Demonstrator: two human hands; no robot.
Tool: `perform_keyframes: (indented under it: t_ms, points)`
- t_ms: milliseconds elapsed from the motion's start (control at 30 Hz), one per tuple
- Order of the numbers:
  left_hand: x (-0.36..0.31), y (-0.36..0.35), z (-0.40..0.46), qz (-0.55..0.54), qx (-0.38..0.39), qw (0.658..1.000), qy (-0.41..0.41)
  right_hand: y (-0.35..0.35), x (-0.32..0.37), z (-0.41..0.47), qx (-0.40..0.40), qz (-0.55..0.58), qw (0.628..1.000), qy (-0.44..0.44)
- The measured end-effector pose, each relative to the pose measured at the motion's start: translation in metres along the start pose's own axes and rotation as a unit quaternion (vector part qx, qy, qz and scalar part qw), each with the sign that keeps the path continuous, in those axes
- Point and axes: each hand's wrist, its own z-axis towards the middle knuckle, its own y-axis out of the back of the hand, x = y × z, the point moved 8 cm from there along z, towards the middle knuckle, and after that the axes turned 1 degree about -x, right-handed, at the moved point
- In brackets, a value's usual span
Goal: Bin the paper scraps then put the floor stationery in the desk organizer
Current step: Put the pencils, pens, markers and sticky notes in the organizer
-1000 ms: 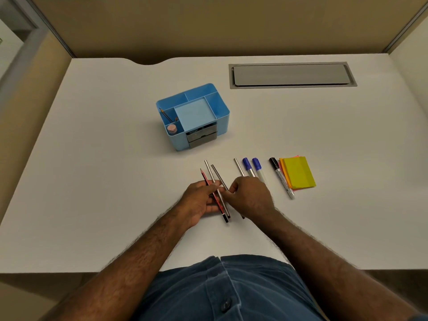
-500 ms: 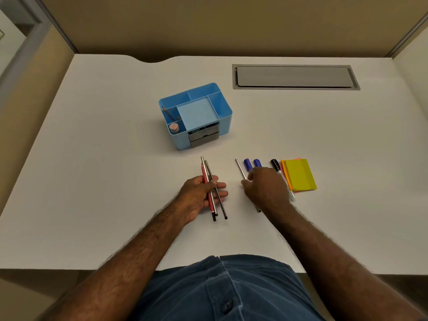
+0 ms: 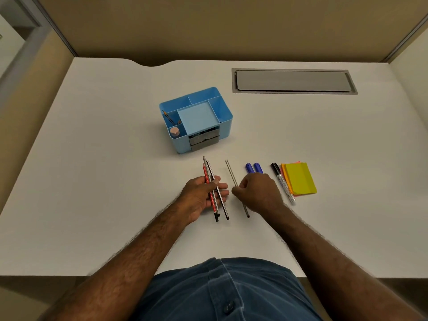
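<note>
With no scraps in view, sorting is midway: the left hand point(image 3: 203, 195) clasps three pencils point(image 3: 214, 191), the right hand point(image 3: 257, 193) pinches a fourth point(image 3: 230, 172), markers point(image 3: 253, 167) and sticky notes point(image 3: 300, 179) lie right, and the organizer point(image 3: 222, 128) beyond holds only a pencil or two and a small jar.

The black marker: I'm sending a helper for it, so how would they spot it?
Start at the blue organizer, then look right along the desk's front row. The black marker lies against the yellow sticky notes, and is the only black-capped one, unlike the two blue markers.
</note>
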Motion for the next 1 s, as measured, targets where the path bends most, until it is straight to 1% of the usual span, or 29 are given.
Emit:
perform_keyframes:
  t_ms: [133,233,433,600,767,900,1000]
  points:
    - [-0.011,-0.001,-0.004,0.015,-0.003,0.999,-0.032,0.011,0.021,-0.016,-0.026,0.094,0.993,0.063]
    - [-0.025,-0.006,-0.011,0.035,0.008,0.997,-0.064,0.017,0.037,-0.026,-0.018,0.149,0.984,0.102]
    - [-0.062,-0.002,-0.025,0.047,0.019,0.991,-0.121,0.035,0.060,-0.026,-0.015,0.252,0.961,0.112]
    - [-0.107,0.013,-0.034,0.070,0.001,0.979,-0.192,0.057,0.097,-0.019,-0.030,0.281,0.949,0.142]
    - [-0.168,0.027,-0.044,0.115,-0.014,0.944,-0.310,0.085,0.146,-0.002,-0.067,0.278,0.940,0.184]
    - [-0.215,0.040,-0.047,0.142,-0.032,0.911,-0.386,0.111,0.185,0.014,-0.110,0.271,0.931,0.217]
    - [-0.244,0.050,-0.043,0.174,-0.048,0.885,-0.429,0.122,0.210,0.030,-0.127,0.269,0.928,0.226]
